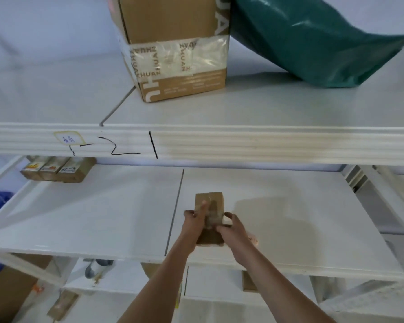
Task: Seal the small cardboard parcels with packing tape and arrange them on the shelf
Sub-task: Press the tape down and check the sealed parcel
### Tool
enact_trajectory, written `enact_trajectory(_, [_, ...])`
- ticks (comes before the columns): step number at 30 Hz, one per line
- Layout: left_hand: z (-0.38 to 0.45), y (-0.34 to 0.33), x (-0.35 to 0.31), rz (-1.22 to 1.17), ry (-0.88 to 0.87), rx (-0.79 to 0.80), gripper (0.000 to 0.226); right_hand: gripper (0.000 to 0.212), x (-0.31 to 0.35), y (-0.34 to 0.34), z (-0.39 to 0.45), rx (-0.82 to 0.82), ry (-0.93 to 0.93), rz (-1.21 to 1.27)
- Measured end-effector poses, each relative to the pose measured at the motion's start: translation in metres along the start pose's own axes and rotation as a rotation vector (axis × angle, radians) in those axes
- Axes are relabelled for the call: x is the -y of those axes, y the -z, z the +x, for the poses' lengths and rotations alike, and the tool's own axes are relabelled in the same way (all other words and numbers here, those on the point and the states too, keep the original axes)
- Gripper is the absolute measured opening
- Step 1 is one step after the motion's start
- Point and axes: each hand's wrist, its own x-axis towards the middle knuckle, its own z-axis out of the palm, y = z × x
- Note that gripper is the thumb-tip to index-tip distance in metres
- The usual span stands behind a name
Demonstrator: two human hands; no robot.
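Low in the centre of the frame, we hold a small cardboard parcel (210, 214) between both hands above the white middle shelf (103, 217). Our left hand (194, 221) grips its left side with the thumb pressed along the top; our right hand (231, 229) curls round its near right corner. To do this well, we judge we should smooth the tape firmly along the seam, then set the parcel down square. It is brown and oblong, with a glossy strip of clear tape running down its top face. At the left edge of the frame, three similar parcels (58, 170) sit side by side. On the upper shelf stand a large taped carton (177, 50) and a green bag (313, 40).
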Motion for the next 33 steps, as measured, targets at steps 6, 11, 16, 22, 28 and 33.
enact_trajectory(6, [-0.019,-0.002,-0.024,0.002,-0.163,0.021,0.062,0.047,0.053,0.011,-0.025,0.051,0.082,0.094])
enact_trajectory(11, [-0.042,-0.009,-0.052,0.032,-0.229,0.055,0.069,0.059,0.077,0.023,-0.042,-0.093,0.186,-0.06])
enact_trajectory(16, [-0.067,-0.01,-0.068,0.206,-0.286,-0.022,0.073,0.067,0.081,0.031,-0.07,-0.048,0.153,0.02])
enact_trajectory(22, [-0.106,-0.022,-0.084,0.277,-0.382,0.02,0.068,0.064,0.096,0.051,-0.114,-0.166,0.176,-0.037])
enact_trajectory(28, [-0.142,-0.033,-0.096,0.226,-0.409,0.069,0.063,0.061,0.105,0.069,-0.145,-0.187,0.188,-0.038])
enact_trajectory(33, [-0.159,-0.036,-0.096,0.048,-0.29,0.158,0.086,0.06,0.11,0.089,-0.165,-0.112,0.227,-0.028])
